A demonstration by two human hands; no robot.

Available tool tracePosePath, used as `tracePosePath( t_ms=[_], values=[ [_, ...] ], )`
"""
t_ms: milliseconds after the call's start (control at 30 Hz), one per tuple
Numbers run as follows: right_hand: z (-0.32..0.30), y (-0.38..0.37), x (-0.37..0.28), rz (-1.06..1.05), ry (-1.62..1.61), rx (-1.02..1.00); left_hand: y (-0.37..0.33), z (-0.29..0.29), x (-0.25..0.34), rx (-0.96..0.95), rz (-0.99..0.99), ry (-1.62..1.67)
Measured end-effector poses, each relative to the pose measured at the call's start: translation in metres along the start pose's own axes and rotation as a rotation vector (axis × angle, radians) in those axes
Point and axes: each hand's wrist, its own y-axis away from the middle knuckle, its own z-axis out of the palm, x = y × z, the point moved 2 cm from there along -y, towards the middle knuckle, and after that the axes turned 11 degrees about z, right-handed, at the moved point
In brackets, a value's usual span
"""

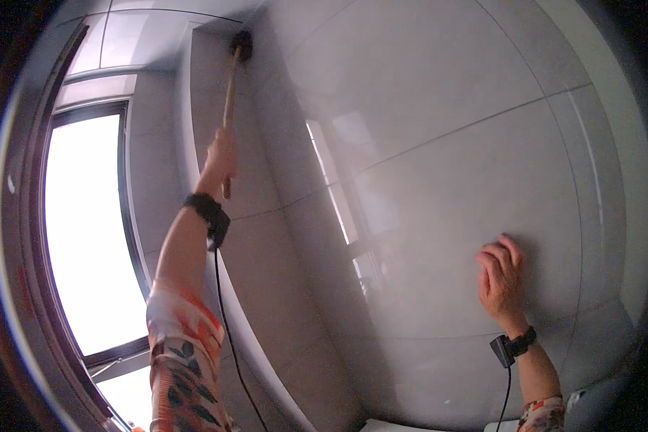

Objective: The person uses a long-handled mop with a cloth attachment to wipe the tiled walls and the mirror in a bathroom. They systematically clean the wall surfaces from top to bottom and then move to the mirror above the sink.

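Note:
My left hand (222, 157) reaches up with its fingers wrapped round the lower part of a wooden-handled brush (230, 97). The handle's end sticks out below my fist. At the top, the brush's dark, rounded head (243, 45) is at the upper corner where the tiled walls meet near the ceiling; its bristles are too dark to make out. Lower down on the right, my right hand (502, 277) is at the large grey wall tile (439, 209), fingers bent and a little apart, with nothing seen in it. Whether its fingertips press on the tile, I cannot tell.
A bright window (86, 237) with a dark frame stands at the left, beside a projecting wall edge (194, 122). Ceiling panels (144, 39) are above. Each wrist wears a black strap with a small box and a cable (227, 317). A white edge (389, 426) shows at the bottom.

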Motion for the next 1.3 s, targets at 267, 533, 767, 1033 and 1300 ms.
tracePosePath(
  t_ms=[267, 533, 767, 1033, 1300],
  values=[
    [0.007, -0.01, 0.008, -0.006, -0.028, 0.018, 0.116, 0.024, -0.028, 0.031, -0.207, 0.359],
    [-0.006, -0.018, 0.026, -0.026, 0.079, 0.06, 0.292, 0.073, -0.033, -0.023, -0.394, 0.5],
    [-0.015, -0.025, 0.013, -0.041, 0.078, 0.052, 0.324, 0.047, -0.043, -0.071, -0.458, 0.596],
    [-0.009, -0.005, 0.037, -0.07, 0.42, 0.069, 0.121, 0.025, 0.023, -0.06, -0.099, 0.238],
    [-0.017, -0.006, 0.036, -0.051, 0.268, -0.001, -0.007, -0.004, 0.046, -0.144, 0.158, 0.363]
  ],
)
